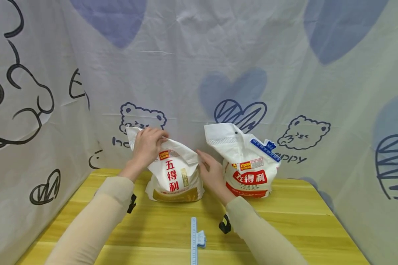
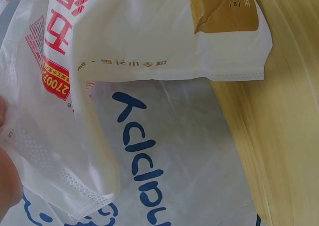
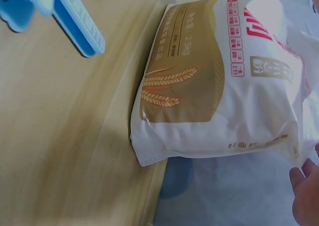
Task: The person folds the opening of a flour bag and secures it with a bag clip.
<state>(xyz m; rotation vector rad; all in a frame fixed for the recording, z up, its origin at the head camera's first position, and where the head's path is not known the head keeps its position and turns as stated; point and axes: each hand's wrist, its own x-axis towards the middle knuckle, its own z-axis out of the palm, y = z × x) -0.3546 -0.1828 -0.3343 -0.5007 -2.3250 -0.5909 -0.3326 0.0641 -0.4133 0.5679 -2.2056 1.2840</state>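
A white flour bag (image 1: 172, 165) with red lettering and a gold lower band stands on the table, its top folded over toward the front. My left hand (image 1: 148, 144) grips the upper left of that top. In the left wrist view, part of the thumb (image 2: 9, 178) lies against the white plastic (image 2: 45, 151). At the fold's right end, my right hand (image 1: 213, 171) pinches the corner. The right wrist view has the bag's gold panel with wheat ears (image 3: 184, 71) and my fingertips (image 3: 297, 178) at the top corner.
A light blue bag clip (image 1: 194, 239) lies on the wooden table (image 1: 285, 228) in front of the bag. To the right stands a second flour bag (image 1: 248, 178) with a dark blue clip (image 1: 266, 149) across its folded top. A printed cloth (image 1: 185, 73) hangs behind.
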